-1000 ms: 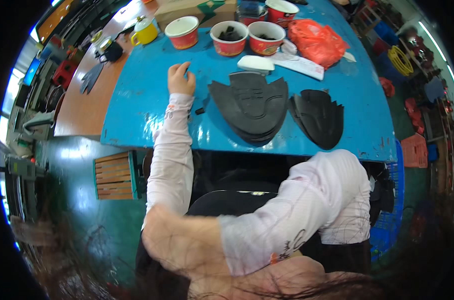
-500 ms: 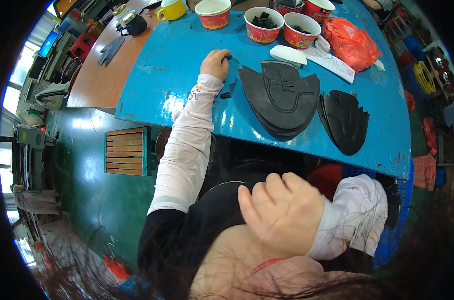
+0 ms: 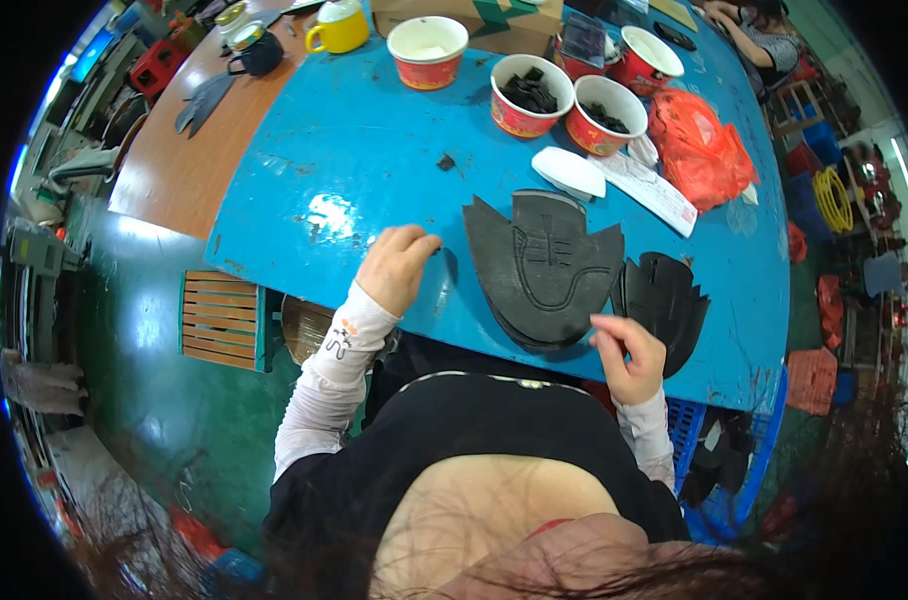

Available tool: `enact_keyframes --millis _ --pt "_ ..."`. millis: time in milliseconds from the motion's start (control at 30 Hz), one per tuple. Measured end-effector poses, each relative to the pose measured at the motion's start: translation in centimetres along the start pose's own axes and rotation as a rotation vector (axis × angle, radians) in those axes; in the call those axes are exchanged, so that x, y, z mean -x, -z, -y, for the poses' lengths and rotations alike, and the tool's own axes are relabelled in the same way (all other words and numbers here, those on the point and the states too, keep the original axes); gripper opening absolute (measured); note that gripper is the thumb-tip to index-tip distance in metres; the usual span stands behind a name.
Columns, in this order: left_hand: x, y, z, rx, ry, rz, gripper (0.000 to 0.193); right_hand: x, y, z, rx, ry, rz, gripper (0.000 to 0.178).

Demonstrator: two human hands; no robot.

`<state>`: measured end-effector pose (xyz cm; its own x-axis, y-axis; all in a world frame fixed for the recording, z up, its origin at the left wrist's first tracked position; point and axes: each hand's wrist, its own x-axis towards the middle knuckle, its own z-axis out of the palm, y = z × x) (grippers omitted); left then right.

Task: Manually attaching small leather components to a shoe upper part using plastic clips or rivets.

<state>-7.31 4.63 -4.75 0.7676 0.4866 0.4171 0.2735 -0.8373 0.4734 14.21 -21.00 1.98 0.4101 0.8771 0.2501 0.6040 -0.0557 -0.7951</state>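
Observation:
My left hand (image 3: 399,268) is over the blue table, fingers pinched together at a small dark piece that barely shows at the fingertips. Farther up the table lies a small black scrap (image 3: 446,161). Right of that hand is a stack of dark grey shoe-upper pieces (image 3: 549,265), with jagged top edges, a rounded front and stitched lines. My right hand (image 3: 629,360) is at the stack's lower right edge, thumb and forefinger slightly apart; whether it touches cannot be told. Behind it sits a second stack of smaller black pieces (image 3: 664,300), partly covered.
Two paper bowls with black scraps (image 3: 532,95) (image 3: 606,115) stand beyond the stacks, near a white oval object (image 3: 569,173), a paper strip (image 3: 649,195) and a red plastic bag (image 3: 702,150). A slatted stool (image 3: 221,315) is at the left. A person (image 3: 759,40) sits far right.
My right hand has come down from near my chest to the stack. My left hand has drawn nearer to me, leaving a black scrap on the table. The view has shifted.

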Motion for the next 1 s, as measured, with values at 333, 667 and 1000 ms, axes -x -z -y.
enact_keyframes --millis 333,667,1000 --pt "-6.2 0.1 -8.2 1.27 0.205 0.121 0.04 -7.1 -2.2 1.6 -0.144 0.102 -0.115 0.025" --pt "-6.0 -1.8 -7.3 1.441 0.235 0.139 0.046 -8.1 -3.7 0.4 -0.472 -0.076 -0.043 0.021" --pt "-5.7 -3.0 -7.1 1.682 0.341 0.112 0.035 -8.1 -5.6 0.0 -0.798 -0.184 -0.056 0.024"
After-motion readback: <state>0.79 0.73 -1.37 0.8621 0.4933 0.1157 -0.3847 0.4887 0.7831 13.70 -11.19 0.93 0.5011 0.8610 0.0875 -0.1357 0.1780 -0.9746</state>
